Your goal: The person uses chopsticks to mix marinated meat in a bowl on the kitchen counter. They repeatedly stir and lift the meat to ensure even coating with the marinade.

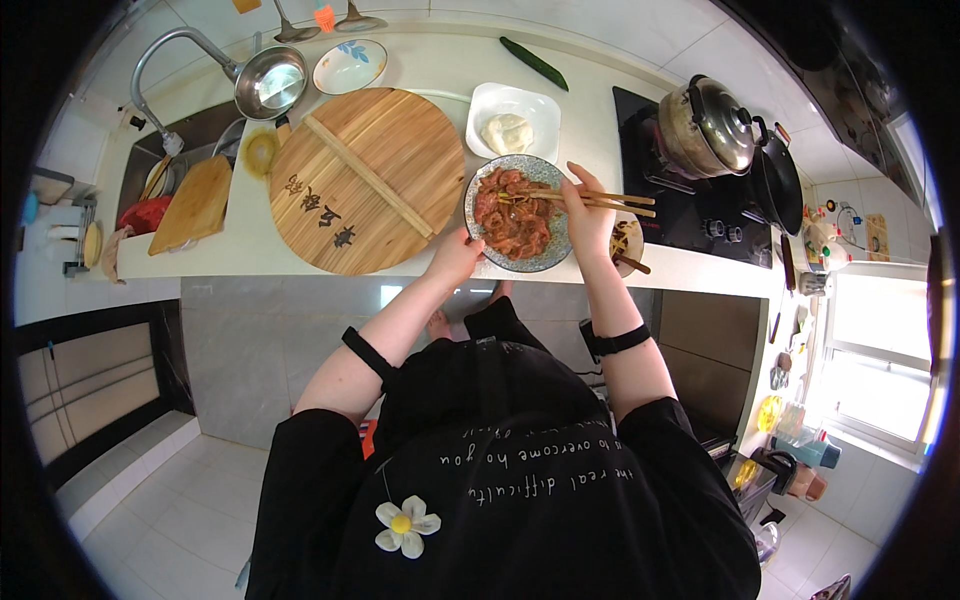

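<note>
A patterned bowl full of raw sliced meat sits near the counter's front edge. My left hand grips the bowl's lower left rim. In my right hand is a pair of wooden chopsticks, their tips down in the meat. Right behind the bowl stands a white square dish with a pale lump of dough in it. A smaller bowl with dark bits and a wooden-handled utensil is partly hidden behind my right hand.
To the left lies a round wooden lid with a crossbar. Beyond are a cucumber, a leaf-patterned bowl and a metal pan. A lidded steel pot and a black wok occupy the cooktop at right. A cutting board leans over the sink.
</note>
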A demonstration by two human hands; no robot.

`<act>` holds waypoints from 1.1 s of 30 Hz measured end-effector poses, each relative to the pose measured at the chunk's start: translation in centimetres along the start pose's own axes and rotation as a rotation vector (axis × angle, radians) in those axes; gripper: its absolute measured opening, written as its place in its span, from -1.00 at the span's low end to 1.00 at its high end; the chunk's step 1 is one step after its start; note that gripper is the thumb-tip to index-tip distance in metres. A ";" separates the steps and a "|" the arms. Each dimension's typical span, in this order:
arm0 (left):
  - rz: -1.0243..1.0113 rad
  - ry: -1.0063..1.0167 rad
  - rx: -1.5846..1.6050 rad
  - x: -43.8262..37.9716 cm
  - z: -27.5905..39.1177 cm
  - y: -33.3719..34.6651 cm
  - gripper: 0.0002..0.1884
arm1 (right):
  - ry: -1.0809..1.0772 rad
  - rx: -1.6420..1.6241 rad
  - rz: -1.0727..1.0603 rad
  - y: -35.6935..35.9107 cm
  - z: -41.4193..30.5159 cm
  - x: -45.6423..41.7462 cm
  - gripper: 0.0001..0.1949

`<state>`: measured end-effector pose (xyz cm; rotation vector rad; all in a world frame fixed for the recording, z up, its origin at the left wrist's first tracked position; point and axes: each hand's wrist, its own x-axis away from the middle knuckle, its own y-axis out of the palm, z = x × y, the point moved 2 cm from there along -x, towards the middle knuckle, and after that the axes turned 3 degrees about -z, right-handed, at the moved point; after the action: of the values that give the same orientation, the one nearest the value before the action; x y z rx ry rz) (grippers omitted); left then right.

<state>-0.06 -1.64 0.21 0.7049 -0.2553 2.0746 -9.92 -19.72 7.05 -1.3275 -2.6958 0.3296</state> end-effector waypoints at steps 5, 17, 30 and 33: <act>-0.004 -0.001 -0.028 -0.4 -0.4 0.0 -0.76 | -0.119 0.203 -0.095 0.5 0.0 0.2 -0.68; -0.078 -0.020 -0.027 -0.9 -1.2 -0.1 -0.73 | -0.162 0.344 -0.155 0.8 0.7 -1.3 -0.69; -0.018 0.003 0.048 -0.1 0.0 0.0 -0.75 | 0.056 -0.089 -0.007 -0.9 0.2 -1.4 -0.71; -0.019 -0.004 0.026 -0.3 -0.3 -0.1 -0.75 | -0.211 0.322 -0.077 -0.1 -0.6 -0.1 -0.73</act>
<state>0.01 -1.70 -0.22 0.7242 -0.2232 2.0621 -9.85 -19.82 7.64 -1.1495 -2.6944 0.8976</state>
